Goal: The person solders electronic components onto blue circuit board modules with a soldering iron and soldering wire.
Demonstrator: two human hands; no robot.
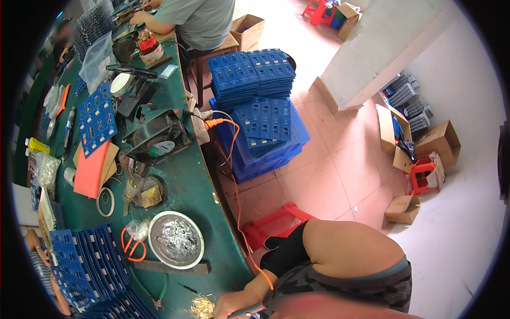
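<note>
At the bottom edge, my right hand (234, 303) is closed round the dark and red handle (248, 310) of a corded tool that looks like a soldering iron. Its working tip is out of the picture. An orange cord (241, 228) runs past my wrist up to a power strip. Beside my fingers lies a small heap of thin brass-coloured pins (202, 307). A black sleeve (287, 248) covers my right elbow. My left hand does not show.
Left on the green bench (223, 247) are a metal bowl of solder scraps (176, 239), orange-handled scissors (133, 245), stacked blue circuit boards (87, 263) and a fan (156, 135). More boards (249, 80) top a blue crate (295, 143). A red stool (276, 220) stands near me; another person (204, 24) sits beyond.
</note>
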